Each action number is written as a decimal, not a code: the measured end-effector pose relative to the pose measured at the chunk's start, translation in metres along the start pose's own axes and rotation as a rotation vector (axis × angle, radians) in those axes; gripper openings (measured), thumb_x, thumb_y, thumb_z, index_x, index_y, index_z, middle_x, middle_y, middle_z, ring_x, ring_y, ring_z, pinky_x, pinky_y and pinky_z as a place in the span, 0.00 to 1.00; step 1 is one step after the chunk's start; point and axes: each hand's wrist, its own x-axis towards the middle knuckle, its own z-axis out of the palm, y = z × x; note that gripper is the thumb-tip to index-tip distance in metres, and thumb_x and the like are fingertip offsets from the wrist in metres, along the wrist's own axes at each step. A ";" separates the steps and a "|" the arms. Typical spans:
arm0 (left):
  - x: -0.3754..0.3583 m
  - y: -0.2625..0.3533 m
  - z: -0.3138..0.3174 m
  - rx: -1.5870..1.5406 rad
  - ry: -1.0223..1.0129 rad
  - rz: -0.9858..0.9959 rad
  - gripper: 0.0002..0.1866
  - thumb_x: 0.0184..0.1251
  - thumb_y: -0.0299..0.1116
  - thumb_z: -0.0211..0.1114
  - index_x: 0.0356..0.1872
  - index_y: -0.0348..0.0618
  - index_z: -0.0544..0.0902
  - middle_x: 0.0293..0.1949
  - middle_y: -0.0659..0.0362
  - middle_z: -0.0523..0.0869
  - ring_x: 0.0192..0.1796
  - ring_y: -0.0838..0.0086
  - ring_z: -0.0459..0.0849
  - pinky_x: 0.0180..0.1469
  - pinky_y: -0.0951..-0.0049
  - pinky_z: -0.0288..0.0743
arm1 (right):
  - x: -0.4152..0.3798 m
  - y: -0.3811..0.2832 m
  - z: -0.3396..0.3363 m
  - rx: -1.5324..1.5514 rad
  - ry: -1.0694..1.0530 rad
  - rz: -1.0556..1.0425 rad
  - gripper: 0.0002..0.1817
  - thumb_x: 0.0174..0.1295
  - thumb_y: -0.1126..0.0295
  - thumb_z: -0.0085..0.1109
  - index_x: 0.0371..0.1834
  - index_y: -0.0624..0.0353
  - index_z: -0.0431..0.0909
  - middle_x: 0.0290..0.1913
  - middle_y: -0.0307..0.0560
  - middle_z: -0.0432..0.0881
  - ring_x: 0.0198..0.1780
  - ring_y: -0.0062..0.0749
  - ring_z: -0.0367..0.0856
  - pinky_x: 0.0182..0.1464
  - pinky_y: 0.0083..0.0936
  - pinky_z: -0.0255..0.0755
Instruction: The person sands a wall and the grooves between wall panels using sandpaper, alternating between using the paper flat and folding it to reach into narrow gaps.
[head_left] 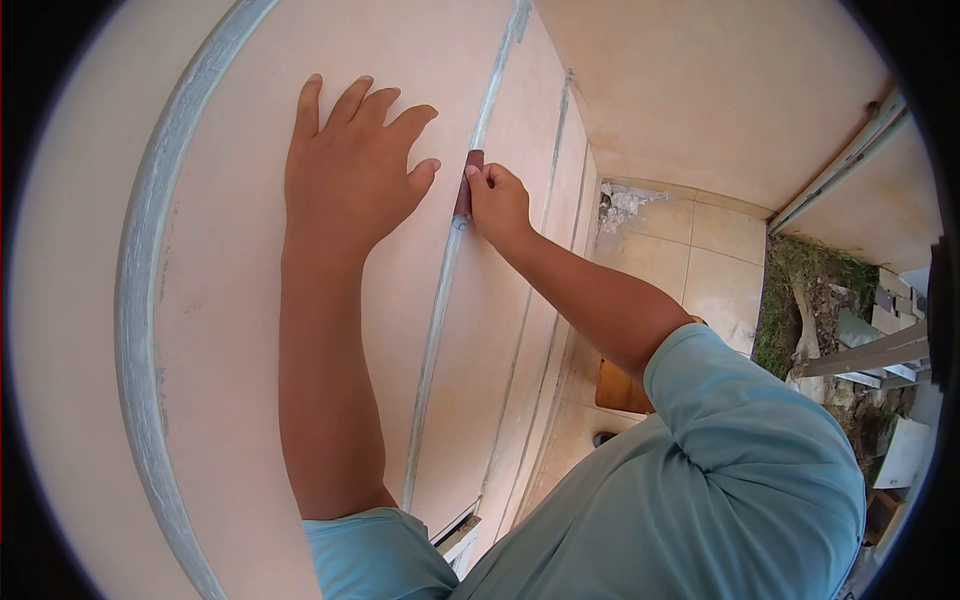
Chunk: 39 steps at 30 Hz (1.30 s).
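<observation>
Wall [240,300] of pale pinkish tone fills the left and middle of the head view, crossed by several grey bands. Its edge with the adjoining wall [700,90] runs down from the top of the view, and its floor-side edge borders a tiled floor [725,265].

The left hand [350,180] grasps nothing; it is open, palm toward the wall, with fingers spread and thumb out to the side. It lies on the pale stretch between the wide curved band [140,290] and the middle band [438,320], farther from the adjoining wall's edge than the right hand. How much of the palm touches cannot be told.

The right hand [500,205] is closed around one side of a dark reddish-brown strip [465,192], thumb pressed on it. The strip lies lengthwise on the middle band, in line with it, with grey showing past both ends. Thinner grey lines [553,165] run closer to the wall's floor-side edge.

On the floor, whitish debris [625,203] sits at the corner where the two walls meet, and a brown object [622,388] shows partly behind the right arm [610,305]. Past the tiles are grass [785,310] and scattered boards [900,310]. The person wears a blue-green shirt [680,500].
</observation>
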 end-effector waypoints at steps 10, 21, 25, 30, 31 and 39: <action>0.001 0.001 0.000 0.000 0.001 0.004 0.20 0.62 0.47 0.75 0.57 0.66 0.88 0.62 0.65 0.87 0.74 0.73 0.73 0.84 0.50 0.46 | -0.007 0.011 0.009 0.006 -0.014 -0.052 0.16 0.78 0.66 0.56 0.28 0.58 0.75 0.25 0.37 0.79 0.26 0.19 0.74 0.31 0.22 0.70; 0.003 -0.001 -0.002 -0.021 0.013 -0.038 0.21 0.63 0.47 0.74 0.58 0.67 0.88 0.64 0.65 0.86 0.74 0.71 0.74 0.84 0.51 0.47 | -0.048 0.034 0.003 -0.087 -0.103 -0.156 0.18 0.77 0.60 0.55 0.29 0.60 0.79 0.24 0.46 0.82 0.27 0.28 0.79 0.34 0.30 0.73; 0.001 -0.001 0.001 -0.030 0.015 -0.019 0.21 0.64 0.47 0.74 0.59 0.67 0.87 0.64 0.65 0.86 0.74 0.71 0.74 0.84 0.51 0.47 | -0.022 0.005 -0.003 0.032 -0.104 0.038 0.18 0.77 0.61 0.55 0.29 0.60 0.79 0.25 0.46 0.84 0.26 0.29 0.79 0.35 0.29 0.73; 0.004 0.000 -0.002 -0.047 0.028 -0.036 0.22 0.63 0.48 0.74 0.59 0.67 0.87 0.64 0.65 0.86 0.74 0.71 0.75 0.84 0.51 0.47 | -0.041 0.024 0.003 -0.128 -0.080 -0.068 0.17 0.77 0.59 0.55 0.33 0.59 0.80 0.25 0.43 0.83 0.26 0.29 0.80 0.35 0.28 0.73; 0.003 0.000 -0.002 -0.057 0.020 -0.034 0.22 0.63 0.48 0.74 0.59 0.67 0.87 0.64 0.65 0.86 0.74 0.71 0.74 0.84 0.50 0.46 | -0.068 0.045 0.001 -0.122 -0.126 -0.251 0.17 0.76 0.58 0.56 0.33 0.59 0.80 0.25 0.43 0.83 0.27 0.28 0.80 0.35 0.26 0.73; 0.004 -0.003 0.003 -0.109 0.123 -0.005 0.20 0.59 0.46 0.76 0.54 0.65 0.90 0.59 0.61 0.89 0.71 0.70 0.78 0.83 0.51 0.50 | -0.033 0.020 0.005 -0.093 -0.054 -0.095 0.15 0.78 0.59 0.54 0.38 0.58 0.79 0.29 0.48 0.84 0.32 0.34 0.83 0.39 0.32 0.74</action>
